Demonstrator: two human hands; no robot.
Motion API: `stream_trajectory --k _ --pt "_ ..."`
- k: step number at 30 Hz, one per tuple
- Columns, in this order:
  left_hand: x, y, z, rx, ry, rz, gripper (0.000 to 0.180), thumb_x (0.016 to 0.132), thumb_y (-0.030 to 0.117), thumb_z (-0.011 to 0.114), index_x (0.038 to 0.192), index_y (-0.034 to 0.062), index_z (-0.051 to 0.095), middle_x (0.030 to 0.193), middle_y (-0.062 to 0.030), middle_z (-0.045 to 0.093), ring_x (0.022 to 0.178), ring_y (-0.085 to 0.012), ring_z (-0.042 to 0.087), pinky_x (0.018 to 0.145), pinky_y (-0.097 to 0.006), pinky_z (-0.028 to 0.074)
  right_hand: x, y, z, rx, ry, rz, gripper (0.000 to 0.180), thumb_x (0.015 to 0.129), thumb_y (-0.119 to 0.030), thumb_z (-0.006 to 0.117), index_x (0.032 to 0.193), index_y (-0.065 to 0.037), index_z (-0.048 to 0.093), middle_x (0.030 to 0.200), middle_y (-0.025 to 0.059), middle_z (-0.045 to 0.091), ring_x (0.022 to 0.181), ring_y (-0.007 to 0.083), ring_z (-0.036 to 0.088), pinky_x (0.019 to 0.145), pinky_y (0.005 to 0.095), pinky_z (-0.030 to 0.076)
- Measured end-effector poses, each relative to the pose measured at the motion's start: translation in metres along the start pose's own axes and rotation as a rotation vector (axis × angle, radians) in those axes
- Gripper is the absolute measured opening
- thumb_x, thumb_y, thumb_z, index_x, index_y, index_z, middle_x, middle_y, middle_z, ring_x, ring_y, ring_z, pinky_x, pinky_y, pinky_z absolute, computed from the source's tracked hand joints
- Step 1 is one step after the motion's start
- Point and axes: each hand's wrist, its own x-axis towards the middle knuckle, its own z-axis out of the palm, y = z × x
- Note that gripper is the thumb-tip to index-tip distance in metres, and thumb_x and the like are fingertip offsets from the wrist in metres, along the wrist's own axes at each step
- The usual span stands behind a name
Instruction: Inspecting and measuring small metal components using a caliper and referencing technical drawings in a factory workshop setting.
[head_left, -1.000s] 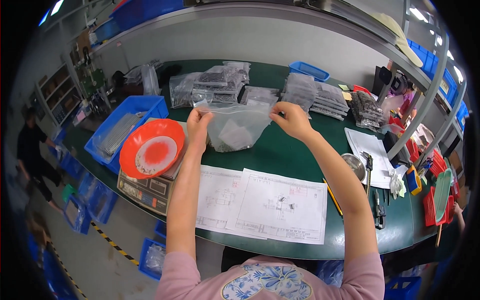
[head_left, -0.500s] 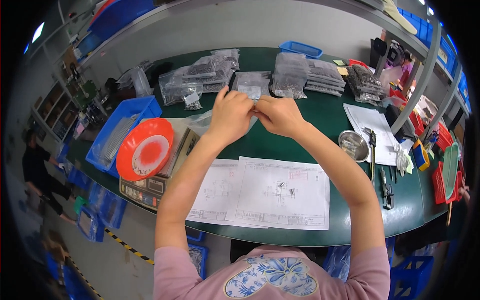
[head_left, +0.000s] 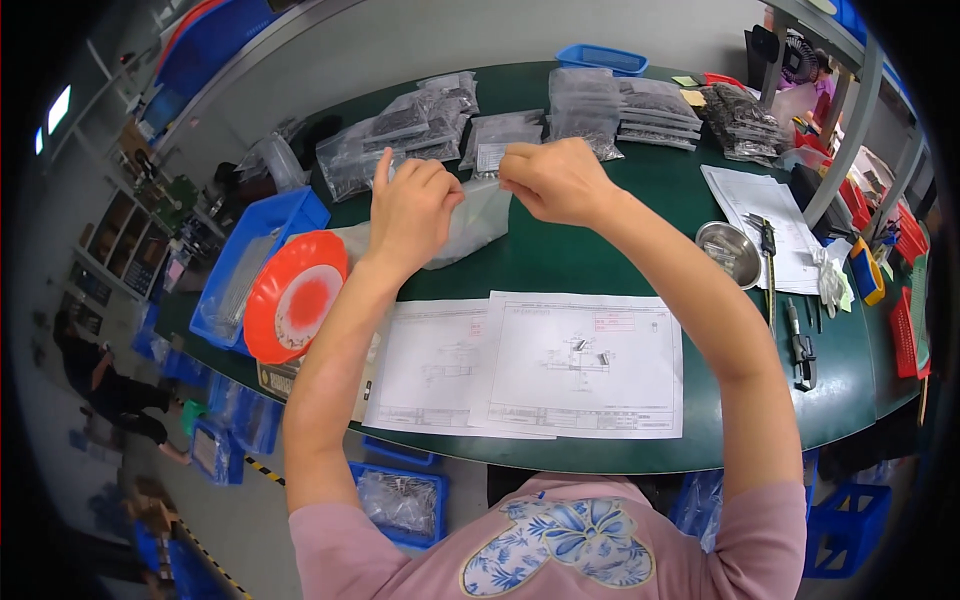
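A translucent plastic bag (head_left: pixel 478 225) hangs over the green table between my hands, its top edge stretched from one to the other. My left hand (head_left: pixel 412 212) is closed at the bag's left top edge, the index finger pointing up. On the other side, my right hand (head_left: pixel 562 185) pinches the right top corner. The bag's contents, if any, do not show. Below it lie two printed drawing sheets (head_left: pixel 625 395), with a few small metal parts (head_left: pixel 602 358) on the right sheet.
Filled plastic bags (head_left: pixel 582 105) line the far side. To the left, a red bowl (head_left: pixel 262 305) stands beside a blue bin (head_left: pixel 208 308). A steel bowl (head_left: pixel 743 262), a caliper (head_left: pixel 768 240) and a micrometer (head_left: pixel 802 350) lie right. A person (head_left: pixel 95 365) stands far left.
My hands have moved apart from being together, the left one leftward and the right one slightly to the right. The bag's top edge now shows between them. The whole view has shifted a little.
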Motion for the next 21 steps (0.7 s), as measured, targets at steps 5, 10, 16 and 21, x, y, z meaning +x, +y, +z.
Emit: stream_trajectory --k 5,10,16,21 --pt "-0.005 -0.010 -0.015 -0.003 -0.049 -0.051 0.004 0.068 0.010 0.060 0.069 0.0089 0.057 0.074 -0.0012 0.053 0.082 -0.0194 0.051 0.094 -0.048 0.025 0.006 0.002 -0.009 -0.046 -0.005 0.008 0.008 0.070 -0.016 0.056 0.067 -0.009 0.052 0.071 0.0009 0.054 0.058 0.0251 0.054 0.046 0.0355 0.041" --pt "-0.017 -0.028 -0.023 -0.030 -0.044 -0.081 0.004 0.068 0.009 0.060 0.070 0.0083 0.057 0.075 -0.0025 0.054 0.082 -0.0208 0.051 0.094 -0.049 0.024 0.004 0.014 -0.017 -0.027 0.015 0.013 0.008 0.072 -0.015 0.056 0.069 -0.009 0.052 0.069 0.0021 0.053 0.058 0.0255 0.053 0.046 0.0350 0.039" --pt "-0.017 -0.045 -0.010 -0.016 -0.108 -0.122 0.006 0.073 0.007 0.054 0.077 0.0055 0.050 0.077 -0.0101 0.053 0.074 -0.0303 0.053 0.069 -0.040 0.042 0.009 0.015 -0.014 -0.123 0.000 0.071 0.009 0.075 -0.018 0.054 0.074 -0.009 0.052 0.072 0.0041 0.054 0.062 0.0270 0.053 0.049 0.0364 0.040" --pt "0.022 -0.074 0.020 0.065 -0.060 0.016 0.006 0.077 0.007 0.049 0.081 0.0048 0.046 0.080 -0.0138 0.051 0.071 -0.0340 0.053 0.057 -0.040 0.043 -0.007 0.013 -0.019 -0.194 -0.148 0.388 0.020 0.074 -0.020 0.054 0.089 -0.007 0.049 0.079 0.0085 0.057 0.073 0.0293 0.055 0.060 0.0376 0.042"
